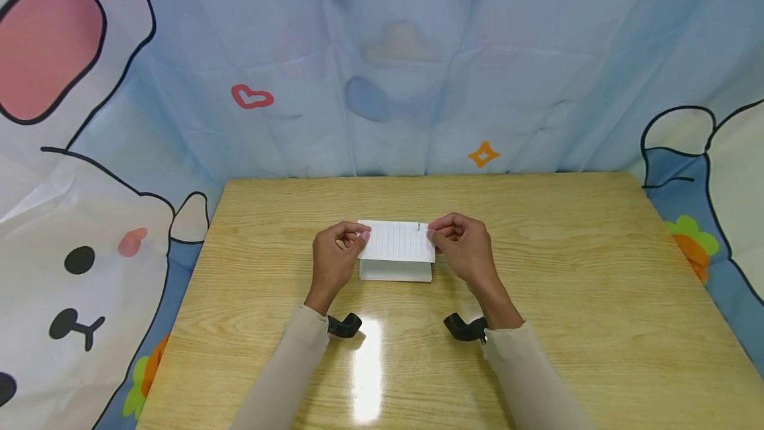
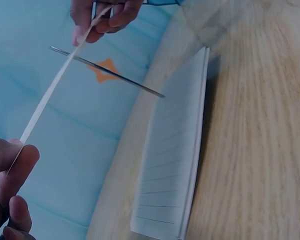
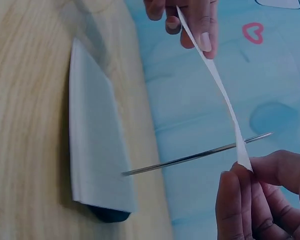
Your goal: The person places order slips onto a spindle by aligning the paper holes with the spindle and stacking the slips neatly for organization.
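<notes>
My left hand (image 1: 334, 257) and right hand (image 1: 468, 249) pinch opposite ends of a lined paper sheet (image 1: 395, 241), thumbs on top. Beneath it a thin stack of lined paper (image 1: 396, 271) lies low over the table. From the stack rises a slim metal spike (image 2: 121, 77), which passes through the held sheet near its right end, its tip standing out above. In the right wrist view the sheet (image 3: 225, 95) hangs well apart from the stack (image 3: 95, 135), bowed slightly between the two hands. A dark rounded base (image 3: 110, 214) peeks out under the stack; the rest of it is hidden.
The wooden table (image 1: 597, 271) reaches back to a light blue cloth backdrop (image 1: 268, 138) printed with cartoon figures. Each wrist carries a black camera mount, the left mount (image 1: 345, 326) and the right mount (image 1: 465, 328), both close over the table's near half.
</notes>
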Available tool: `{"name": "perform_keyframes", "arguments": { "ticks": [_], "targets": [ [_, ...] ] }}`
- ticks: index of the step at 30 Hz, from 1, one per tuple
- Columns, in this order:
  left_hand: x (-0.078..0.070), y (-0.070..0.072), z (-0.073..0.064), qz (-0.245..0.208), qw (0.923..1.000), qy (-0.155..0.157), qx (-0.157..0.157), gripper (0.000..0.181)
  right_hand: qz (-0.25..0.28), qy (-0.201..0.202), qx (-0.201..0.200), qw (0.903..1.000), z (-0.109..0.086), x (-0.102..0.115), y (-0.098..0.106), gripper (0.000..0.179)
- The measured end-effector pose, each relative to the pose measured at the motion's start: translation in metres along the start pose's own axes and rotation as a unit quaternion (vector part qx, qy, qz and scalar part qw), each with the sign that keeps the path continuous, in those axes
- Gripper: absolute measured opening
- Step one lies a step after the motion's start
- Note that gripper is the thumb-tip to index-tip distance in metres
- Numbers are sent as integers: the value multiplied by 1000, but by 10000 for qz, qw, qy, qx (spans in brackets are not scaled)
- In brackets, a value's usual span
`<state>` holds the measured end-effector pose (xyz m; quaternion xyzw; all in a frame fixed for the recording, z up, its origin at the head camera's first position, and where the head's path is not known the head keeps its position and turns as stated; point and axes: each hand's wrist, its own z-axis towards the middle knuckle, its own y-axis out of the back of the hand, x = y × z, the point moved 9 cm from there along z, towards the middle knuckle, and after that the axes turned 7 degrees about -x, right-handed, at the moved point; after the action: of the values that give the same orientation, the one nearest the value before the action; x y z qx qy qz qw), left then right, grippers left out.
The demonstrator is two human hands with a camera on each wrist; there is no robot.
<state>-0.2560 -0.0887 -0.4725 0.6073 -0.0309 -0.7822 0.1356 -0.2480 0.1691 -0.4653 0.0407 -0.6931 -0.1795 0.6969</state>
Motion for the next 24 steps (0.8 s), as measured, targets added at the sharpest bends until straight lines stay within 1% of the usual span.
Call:
{"name": "perform_keyframes", "arguments": {
  "ticks": [5,9,13,19,24],
  "targets": [
    [8,-1,-3,75,9999,137,50,8,96,-140,82,9998,-3,-14,-3,7],
    [15,-2,-5,90,9997,223,42,8,162,-106,163,9997,-3,-18,-6,10],
    [20,-4,-7,125,9995,267,64,8,99,-57,192,9998,-3,-21,-7,10],
    [28,-7,-9,294,9989,349,85,7,-140,-73,202,9997,-1,-29,-9,9],
    [38,-9,-11,514,9977,443,87,10,-513,-163,101,9985,1,-38,-10,6]
  ]
}}
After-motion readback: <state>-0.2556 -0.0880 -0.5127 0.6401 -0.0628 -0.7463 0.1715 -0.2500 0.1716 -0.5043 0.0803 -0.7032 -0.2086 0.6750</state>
